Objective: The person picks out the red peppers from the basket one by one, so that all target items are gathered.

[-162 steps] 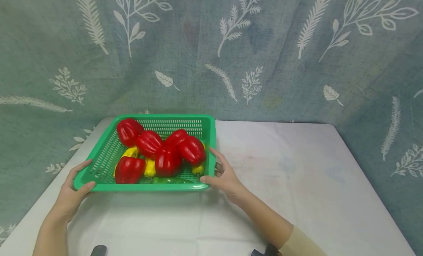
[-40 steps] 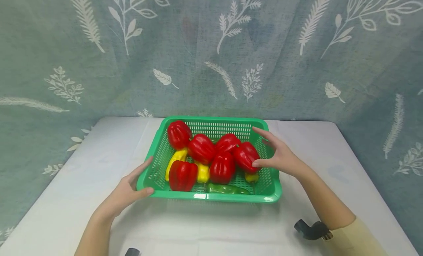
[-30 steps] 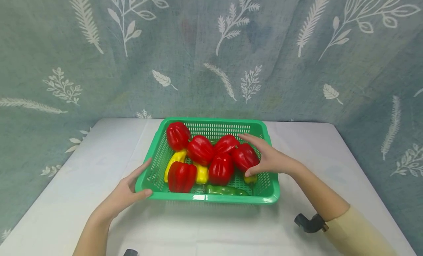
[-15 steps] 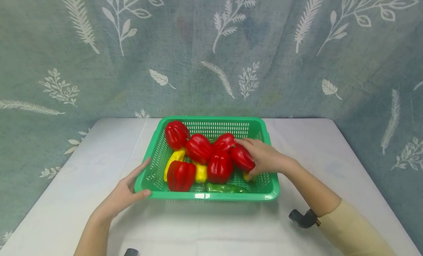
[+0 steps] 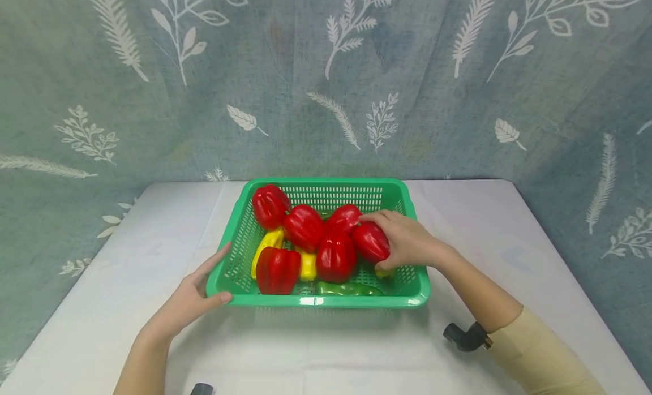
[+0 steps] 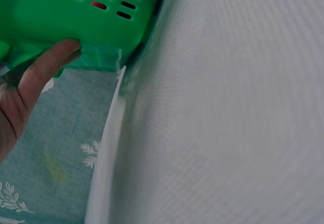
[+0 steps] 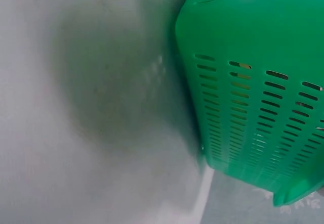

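A green plastic basket (image 5: pixel 224 297) holds several red bell peppers (image 5: pixel 336 256), yellow peppers (image 5: pixel 307 266) and a long green pepper (image 5: pixel 348 289). My right hand (image 5: pixel 404 239) reaches over the right rim and grips the rightmost red bell pepper (image 5: pixel 370 242), thumb at its near side and fingers over its far side. My left hand (image 5: pixel 188 301) spans the basket's near left corner; its thumb touches the front rim and its forefinger lies by the left side. In the left wrist view, a fairly straight finger touches the basket's outer wall (image 6: pixel 101 32). The right wrist view shows the basket's outside, not the gripping fingers.
A white cloth (image 5: pixel 316 350) covers the table under the basket. Behind it hangs a grey-green leaf-patterned curtain (image 5: pixel 285 101). A black wrist-camera mount (image 5: pixel 466 336) sits by the right forearm, and a dark mount tip (image 5: pixel 202 389) shows at the bottom edge.
The basket has shifted right from its earlier place, the left hand staying at its corner. The right hand has left the rim, moved left over the rightmost red bell pepper and closed round it.
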A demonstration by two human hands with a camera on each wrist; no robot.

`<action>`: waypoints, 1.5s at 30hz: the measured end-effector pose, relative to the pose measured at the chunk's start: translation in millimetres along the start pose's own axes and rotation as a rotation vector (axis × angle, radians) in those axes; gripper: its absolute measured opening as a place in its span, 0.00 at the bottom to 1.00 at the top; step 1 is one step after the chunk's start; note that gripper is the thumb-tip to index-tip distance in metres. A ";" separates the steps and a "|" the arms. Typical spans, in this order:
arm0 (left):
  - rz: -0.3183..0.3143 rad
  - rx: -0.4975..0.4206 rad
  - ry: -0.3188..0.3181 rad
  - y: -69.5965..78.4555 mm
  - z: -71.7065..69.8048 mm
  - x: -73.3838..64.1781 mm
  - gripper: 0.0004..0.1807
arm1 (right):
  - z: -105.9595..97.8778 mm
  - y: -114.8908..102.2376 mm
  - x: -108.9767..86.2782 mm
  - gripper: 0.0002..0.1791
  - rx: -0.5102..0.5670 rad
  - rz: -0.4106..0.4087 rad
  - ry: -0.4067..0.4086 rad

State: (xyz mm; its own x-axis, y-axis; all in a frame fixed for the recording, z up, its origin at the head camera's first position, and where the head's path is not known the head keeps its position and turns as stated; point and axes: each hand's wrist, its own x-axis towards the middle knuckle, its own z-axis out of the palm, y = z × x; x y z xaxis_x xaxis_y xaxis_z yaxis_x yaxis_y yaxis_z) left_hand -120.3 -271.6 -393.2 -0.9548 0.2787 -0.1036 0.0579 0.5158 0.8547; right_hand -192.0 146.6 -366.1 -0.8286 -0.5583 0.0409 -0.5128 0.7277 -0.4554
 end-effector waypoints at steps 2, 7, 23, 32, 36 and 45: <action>0.014 0.008 0.004 0.4 -0.7 -0.5 0.48 | -1.6 -0.6 0.8 0.50 0.035 -0.001 0.003; 0.035 -0.006 0.008 0.3 -1.4 -0.7 0.47 | -6.5 1.2 2.8 0.50 0.192 -0.014 0.019; 0.037 -0.026 0.004 -4.0 0.7 -0.6 0.46 | -4.5 10.4 -0.8 0.50 0.486 0.021 0.316; 0.068 -0.039 0.004 -6.2 1.1 -0.6 0.45 | -11.6 19.1 -5.3 0.49 0.489 0.091 0.497; 0.064 0.010 0.027 -6.6 2.2 0.7 0.45 | -15.9 24.2 -8.0 0.49 0.482 0.144 0.540; 0.047 0.018 0.045 -5.3 2.3 0.6 0.47 | -22.1 40.3 -13.4 0.49 0.437 0.265 0.638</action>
State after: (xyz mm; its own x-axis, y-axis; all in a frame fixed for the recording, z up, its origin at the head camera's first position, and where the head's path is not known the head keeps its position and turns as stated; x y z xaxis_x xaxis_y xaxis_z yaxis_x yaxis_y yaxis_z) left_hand -120.5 -272.3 -399.0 -0.9628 0.2671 -0.0401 0.1082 0.5176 0.8488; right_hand -206.5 192.1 -365.3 -0.9459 0.0410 0.3217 -0.2574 0.5087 -0.8216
